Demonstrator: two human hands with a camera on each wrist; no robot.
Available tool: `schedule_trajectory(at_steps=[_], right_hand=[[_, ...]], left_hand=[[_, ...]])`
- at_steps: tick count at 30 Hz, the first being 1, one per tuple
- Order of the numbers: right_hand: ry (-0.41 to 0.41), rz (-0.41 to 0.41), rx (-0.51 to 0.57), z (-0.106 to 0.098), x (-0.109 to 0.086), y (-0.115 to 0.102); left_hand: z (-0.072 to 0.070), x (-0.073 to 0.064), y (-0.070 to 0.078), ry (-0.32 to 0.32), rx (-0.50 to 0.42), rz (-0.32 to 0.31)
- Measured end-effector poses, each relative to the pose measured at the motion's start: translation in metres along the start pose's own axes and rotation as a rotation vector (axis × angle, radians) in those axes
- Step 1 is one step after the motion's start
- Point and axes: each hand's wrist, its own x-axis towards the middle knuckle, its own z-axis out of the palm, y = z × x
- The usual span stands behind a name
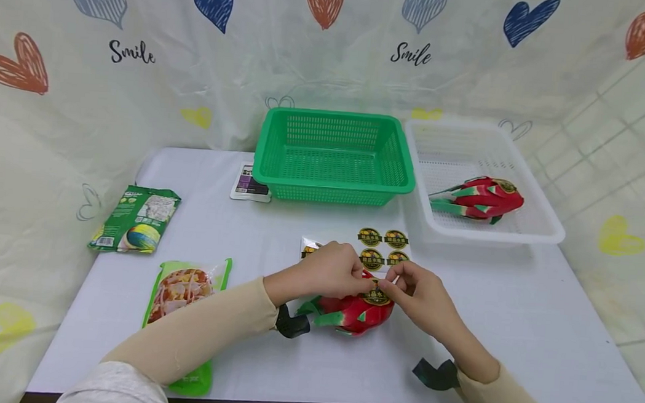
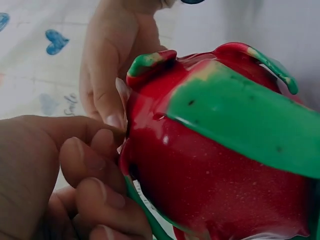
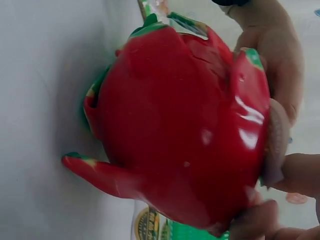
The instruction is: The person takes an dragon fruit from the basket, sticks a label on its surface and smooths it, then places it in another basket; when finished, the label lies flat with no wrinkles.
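Observation:
A red dragon fruit (image 1: 356,317) with green-tipped scales lies on the table between the hands. A round black-and-gold sticker (image 1: 376,293) sits on its upper side, its edge standing off the skin in the right wrist view. My left hand (image 1: 332,270) pinches the sticker's left edge, its other fingers curled beside the fruit (image 2: 215,145). From the other side my right hand (image 1: 422,297) pinches the sticker's top edge with thumb and forefinger. Just behind the fruit lies a sheet of matching stickers (image 1: 383,241), partly covered by my left hand.
Behind stands a green basket (image 1: 331,193), beside a white basket (image 1: 487,235) holding another dragon fruit (image 1: 489,198). A white-and-purple packet (image 1: 250,185) lies by the green basket. At left are a green packet (image 1: 146,218) and a clear-fronted food bag (image 1: 184,291), partly under my left forearm.

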Motion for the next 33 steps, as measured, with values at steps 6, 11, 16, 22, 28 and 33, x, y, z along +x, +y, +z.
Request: schedule_trajectory(at_steps=[6, 11, 16, 22, 28, 33], right_hand=[[-0.008, -0.001, 0.009, 0.008, 0.006, 0.001], [-0.037, 0.018, 0.092, 0.007, 0.005, 0.003], [-0.106, -0.002, 0.249, 0.004, 0.001, 0.013], [-0.126, -0.131, 0.275, 0.004, -0.002, 0.024], [-0.135, -0.183, 0.248, 0.001, -0.004, 0.029], [-0.154, -0.217, 0.287, 0.0, -0.005, 0.036]], left_hand=[[0.004, 0.003, -0.001, -0.004, 0.011, 0.013], [0.007, 0.003, -0.004, 0.023, 0.028, 0.028], [0.007, -0.001, -0.007, 0.037, 0.014, 0.054], [0.005, -0.004, -0.007, 0.037, -0.002, 0.03], [0.005, -0.004, -0.004, 0.024, 0.004, -0.013], [0.006, -0.003, -0.007, 0.016, 0.007, 0.0]])
